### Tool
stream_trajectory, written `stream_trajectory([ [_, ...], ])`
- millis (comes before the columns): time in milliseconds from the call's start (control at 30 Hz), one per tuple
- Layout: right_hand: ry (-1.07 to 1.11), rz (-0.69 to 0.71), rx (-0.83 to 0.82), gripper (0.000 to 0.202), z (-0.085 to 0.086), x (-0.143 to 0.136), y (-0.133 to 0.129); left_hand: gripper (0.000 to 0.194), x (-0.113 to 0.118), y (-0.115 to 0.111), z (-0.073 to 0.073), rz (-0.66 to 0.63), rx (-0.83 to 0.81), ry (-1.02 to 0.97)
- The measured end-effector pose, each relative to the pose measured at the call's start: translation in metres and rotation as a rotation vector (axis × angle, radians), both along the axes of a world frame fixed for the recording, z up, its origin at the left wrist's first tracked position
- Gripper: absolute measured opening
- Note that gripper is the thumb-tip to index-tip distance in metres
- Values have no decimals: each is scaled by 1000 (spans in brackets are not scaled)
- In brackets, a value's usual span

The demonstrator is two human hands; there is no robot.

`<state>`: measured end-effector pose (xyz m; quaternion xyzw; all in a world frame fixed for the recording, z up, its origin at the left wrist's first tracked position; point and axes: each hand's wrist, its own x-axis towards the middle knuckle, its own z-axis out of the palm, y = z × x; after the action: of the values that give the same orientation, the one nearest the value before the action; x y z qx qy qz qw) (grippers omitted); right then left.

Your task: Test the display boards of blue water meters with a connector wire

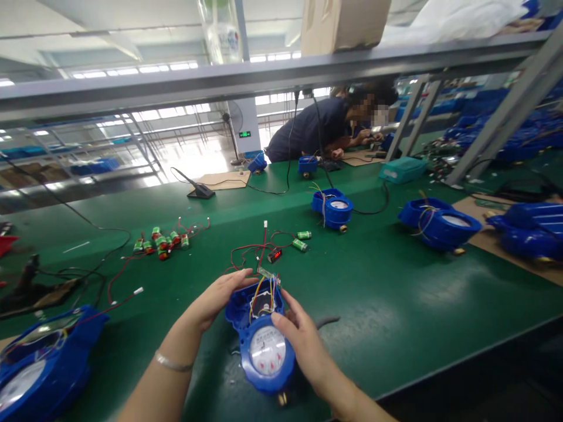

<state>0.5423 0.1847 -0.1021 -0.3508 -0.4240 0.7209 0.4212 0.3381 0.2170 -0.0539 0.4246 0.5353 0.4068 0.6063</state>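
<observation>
Nearest the camera, a blue water meter (263, 343) sits on the green tabletop (396, 305), its white round dial facing up and a brass fitting showing at its near end. The left hand (215, 299) cups the meter's far left side, fingers curled over the rim of the open compartment, so its grip is closed on the housing. The right hand (303, 340) lies along the right edge, thumb pressed on the dial's rim and fingers wrapped round the side, likewise clamped on the meter. Coloured wires (264, 288) rise out of the open compartment between the two hands.

At the lower left edge lies another blue meter (39, 363), partly cut off. Just beyond the hands, red and black leads run to a small digital display (274, 255) (its digits glow red, too small to read), with two loose green batteries (301, 240) near it. Further left is a cluster of green batteries (162, 241) with red leads. Farther back and to the right stand more blue meters (334, 208), one larger pair (440, 223) beside a cardboard sheet. At the far side of the tabletop a person in dark clothing (316, 132) leans over their own work.
</observation>
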Motion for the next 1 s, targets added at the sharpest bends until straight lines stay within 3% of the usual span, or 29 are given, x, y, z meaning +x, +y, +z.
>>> stream_trajectory([
  [167,-59,46,36,85,3,4,2,56,11,16,4,-154,-11,-113],
  [433,-228,27,157,75,8,16,8,55,12,20,16,-89,188,-163],
  [600,-268,-44,114,96,8,13,18,54,19,18,20,-136,206,-153],
  [767,-213,52,108,93,7,24,32,48,18,20,18,-154,237,-130],
  [867,-209,34,61,93,18,35,48,47,17,20,19,-161,256,-112],
  [1000,-304,-3,184,72,38,32,76,46,19,20,21,-174,284,-97],
])
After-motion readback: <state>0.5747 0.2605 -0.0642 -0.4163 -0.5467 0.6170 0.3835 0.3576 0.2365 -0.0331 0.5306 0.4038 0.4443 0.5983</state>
